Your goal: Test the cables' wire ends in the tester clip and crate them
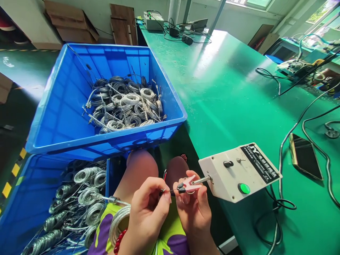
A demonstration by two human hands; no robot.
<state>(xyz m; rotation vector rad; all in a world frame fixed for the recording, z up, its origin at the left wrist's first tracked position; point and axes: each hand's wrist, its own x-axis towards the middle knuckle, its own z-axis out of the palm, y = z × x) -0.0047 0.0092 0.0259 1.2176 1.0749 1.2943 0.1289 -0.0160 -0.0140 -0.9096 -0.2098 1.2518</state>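
Firstly, upper bin (63, 120): blue plastic, ribbed walls, holding a heap of ring-wound cables (131, 99), clear-sheathed and black. Lower bin (12, 193): blue, with glossy transparent coils (91, 194) and loose ends. Your left hand (152, 209): fingertips pinched shut on a thin dark wire (173, 190), which reaches the black tips of a pink clip (188, 184). Your right hand (192, 209): half curled, gripping the clip's handles. Clip: V-shaped, on the metal shaft of a pale, slant-faced box (239, 173) on the green table (228, 88).

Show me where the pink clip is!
In the head view, the pink clip is low, right of centre, on the metal rod of the white box, by the right hand.
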